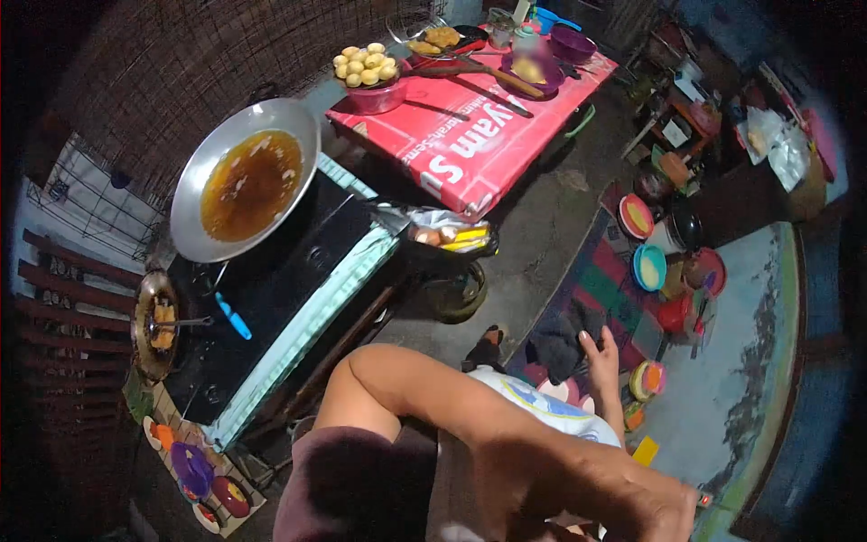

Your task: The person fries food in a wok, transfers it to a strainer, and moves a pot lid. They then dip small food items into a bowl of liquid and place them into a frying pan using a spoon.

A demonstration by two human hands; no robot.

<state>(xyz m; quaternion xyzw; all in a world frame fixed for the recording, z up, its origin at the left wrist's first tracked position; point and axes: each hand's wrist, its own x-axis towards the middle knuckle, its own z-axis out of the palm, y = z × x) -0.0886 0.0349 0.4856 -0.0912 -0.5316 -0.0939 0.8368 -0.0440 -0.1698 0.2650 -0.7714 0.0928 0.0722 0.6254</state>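
Observation:
My left arm bends at the elbow below a dark purple sleeve, and its forearm crosses the lower view. My left hand (664, 506) is at the lower right, turned down, its fingers mostly hidden. Behind that forearm rises my right hand (602, 361), fingers apart and nothing between them. Next to it in this view is a dark grey cloth (562, 348). White material with a blue print (546, 402) shows between the forearm and the right hand, its lower part covered by the arm.
A wok of brown oil (251, 185) sits on the black stove (298, 280), beside a smaller pan (144, 339) with frying food. On the red-covered table (452, 135) are a basket of pale round food (366, 68) and bowls. Several bowls (648, 266) line the floor mat.

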